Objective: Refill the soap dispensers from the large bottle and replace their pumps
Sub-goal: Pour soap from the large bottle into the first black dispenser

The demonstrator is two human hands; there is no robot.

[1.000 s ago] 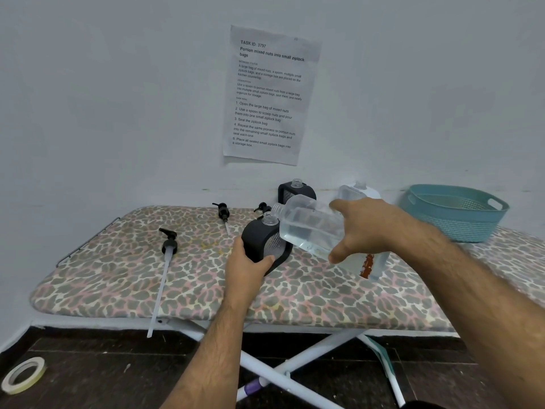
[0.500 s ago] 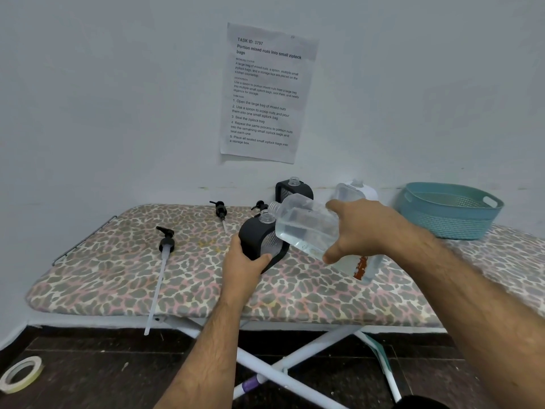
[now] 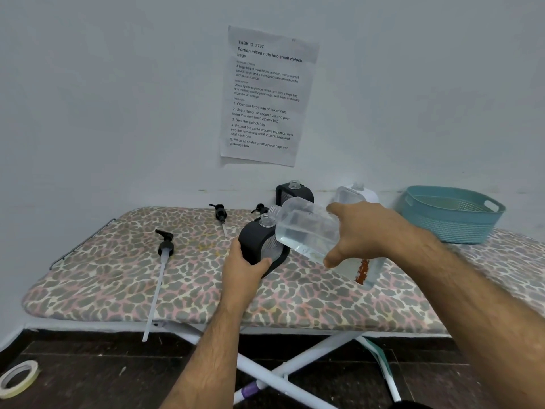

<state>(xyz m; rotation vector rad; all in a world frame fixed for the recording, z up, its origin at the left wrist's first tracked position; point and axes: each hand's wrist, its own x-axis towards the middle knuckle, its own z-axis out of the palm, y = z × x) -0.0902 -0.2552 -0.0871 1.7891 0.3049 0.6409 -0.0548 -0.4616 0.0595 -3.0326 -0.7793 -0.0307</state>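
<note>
My right hand (image 3: pixel 361 231) grips a large clear bottle (image 3: pixel 306 228) of clear liquid, tilted so its open neck hangs just above the open neck of a black soap dispenser (image 3: pixel 259 243). My left hand (image 3: pixel 243 268) holds that dispenser from its lower left on the leopard-print board (image 3: pixel 118 276). A second black dispenser (image 3: pixel 292 191) without a pump stands by the wall, and a white one (image 3: pixel 361 193) shows behind the bottle. Three black pumps lie on the board: one (image 3: pixel 163 258) at the left with a long tube, one (image 3: pixel 220 214) further back, one (image 3: pixel 259 208) partly hidden behind the held dispenser.
A teal basket (image 3: pixel 451 214) stands at the back right of the board. A printed sheet (image 3: pixel 265 95) hangs on the wall. White crossed legs (image 3: pixel 295 364) support the board, and a tape roll (image 3: pixel 17 377) lies on the dark floor at the lower left.
The bottle's neck has dropped slightly closer to the dispenser's opening. Both hands keep their holds, and the view has shifted a little.
</note>
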